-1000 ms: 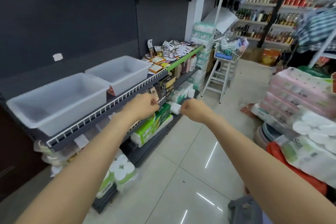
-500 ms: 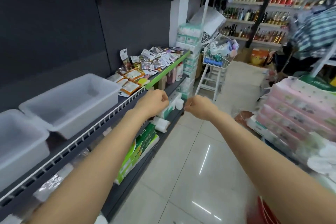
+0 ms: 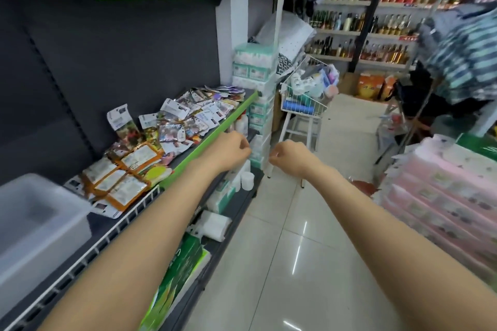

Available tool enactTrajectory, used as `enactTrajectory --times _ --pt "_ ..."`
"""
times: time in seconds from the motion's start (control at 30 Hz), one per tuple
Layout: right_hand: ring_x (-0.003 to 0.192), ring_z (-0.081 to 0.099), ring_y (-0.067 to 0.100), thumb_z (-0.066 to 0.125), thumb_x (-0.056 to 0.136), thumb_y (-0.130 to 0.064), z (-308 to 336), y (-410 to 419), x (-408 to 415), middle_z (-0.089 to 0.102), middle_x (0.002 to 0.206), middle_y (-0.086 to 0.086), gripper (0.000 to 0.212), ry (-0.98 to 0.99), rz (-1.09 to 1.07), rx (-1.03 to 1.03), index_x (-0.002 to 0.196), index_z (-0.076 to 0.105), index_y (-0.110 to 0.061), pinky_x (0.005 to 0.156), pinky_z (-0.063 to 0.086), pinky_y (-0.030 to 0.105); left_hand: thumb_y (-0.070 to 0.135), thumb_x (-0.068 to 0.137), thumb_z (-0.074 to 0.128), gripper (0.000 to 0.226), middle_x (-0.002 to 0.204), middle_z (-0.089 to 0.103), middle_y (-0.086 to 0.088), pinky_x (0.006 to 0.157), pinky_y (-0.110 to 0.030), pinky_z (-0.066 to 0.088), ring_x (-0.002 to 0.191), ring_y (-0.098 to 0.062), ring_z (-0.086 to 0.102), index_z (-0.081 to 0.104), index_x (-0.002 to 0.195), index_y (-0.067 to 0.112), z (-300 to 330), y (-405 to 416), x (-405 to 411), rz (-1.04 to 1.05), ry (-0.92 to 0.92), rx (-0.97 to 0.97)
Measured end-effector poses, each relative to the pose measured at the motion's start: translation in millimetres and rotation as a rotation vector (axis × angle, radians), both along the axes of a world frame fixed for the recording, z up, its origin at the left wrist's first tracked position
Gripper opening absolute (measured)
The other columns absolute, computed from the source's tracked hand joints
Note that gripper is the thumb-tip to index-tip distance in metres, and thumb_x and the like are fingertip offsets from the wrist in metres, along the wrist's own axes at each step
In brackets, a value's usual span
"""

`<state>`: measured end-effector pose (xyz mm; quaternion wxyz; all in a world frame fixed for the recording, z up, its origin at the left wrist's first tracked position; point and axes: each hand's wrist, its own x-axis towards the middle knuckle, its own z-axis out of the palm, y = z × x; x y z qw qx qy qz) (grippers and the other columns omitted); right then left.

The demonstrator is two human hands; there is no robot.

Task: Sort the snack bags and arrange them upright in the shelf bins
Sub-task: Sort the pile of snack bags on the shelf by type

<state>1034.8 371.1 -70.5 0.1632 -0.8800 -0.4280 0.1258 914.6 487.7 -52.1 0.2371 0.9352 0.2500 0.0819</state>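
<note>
Shop shelf (image 3: 139,212) carries your snack bags (image 3: 172,131), heaped flat beyond the clear bin (image 3: 40,226), itself cut off at the frame edge. Your left hand (image 3: 228,150) and right hand (image 3: 291,157) hang clenched, holding nothing, beside that shelf's front edge.

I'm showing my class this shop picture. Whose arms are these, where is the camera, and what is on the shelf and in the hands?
There is no machine. A person wears a camera on the head, so you look down their own arms. The left hand and right hand are curled into fists in front of the shelf; neither grip holds anything. On the shelf lies a loose pile of snack bags, mostly flat. Beside them, lower left, stands a clear plastic bin; nothing shows inside it.
</note>
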Motion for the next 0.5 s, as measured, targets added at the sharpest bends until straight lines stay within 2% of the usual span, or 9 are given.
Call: enactTrajectory --times 0.1,0.2,0.3,0.4,0.5 --pt "0.101 0.06 0.031 0.049 0.094 -0.023 1.2 25.3 74.4 0.065 0.111 0.014 0.028 -0.014 0.023 0.022 0.11 0.064 -0.007 0.089 0.051 0.043 0.019 0.093 0.052 0.016 0.098 0.066 -0.007 0.07 -0.026 0.04 0.086 -0.02 0.057 0.066 0.096 0.012 1.4 20.7 71.8 0.014 0.0 0.001" --pt "0.106 0.058 0.028 0.051 0.094 -0.026 5.9 45.0 143.9 0.063 0.117 0.011 0.03 -0.003 0.043 0.011 0.117 0.062 -0.011 0.09 0.049 0.037 0.02 0.092 0.052 0.01 0.089 0.061 -0.002 0.067 -0.026 0.037 0.077 -0.015 0.053 0.06 0.088 0.019 3.9 40.9 134.1 0.039 0.0 -0.016" --pt "0.108 0.058 0.028 0.05 0.095 -0.025 8.9 66.1 207.6 0.063 0.118 0.01 0.029 -0.012 0.066 -0.006 0.119 0.062 -0.013 0.087 0.045 0.033 0.019 0.093 0.05 0.012 0.089 0.061 0.0 0.071 -0.025 0.039 0.079 -0.014 0.053 0.062 0.095 0.018 1.6 63.2 188.1 0.061 0.003 -0.035" --pt "0.105 0.059 0.028 0.049 0.095 -0.025 6.4 91.0 262.9 0.063 0.119 0.01 0.029 0.0 0.089 -0.002 0.118 0.062 -0.013 0.086 0.048 0.035 0.019 0.094 0.049 0.015 0.092 0.068 -0.005 0.075 -0.027 0.045 0.082 -0.018 0.058 0.062 0.098 0.015 -0.9 86.7 237.7 0.074 0.013 -0.054" --pt "0.103 0.059 0.026 0.049 0.095 -0.025 0.7 118.0 314.8 0.063 0.12 0.009 0.029 0.018 0.105 -0.008 0.118 0.062 -0.013 0.079 0.046 0.031 0.017 0.094 0.047 0.019 0.072 0.06 -0.001 0.077 -0.031 0.049 0.083 -0.023 0.061 0.063 0.1 0.009 -1.9 110.6 288.8 0.079 0.027 -0.04"
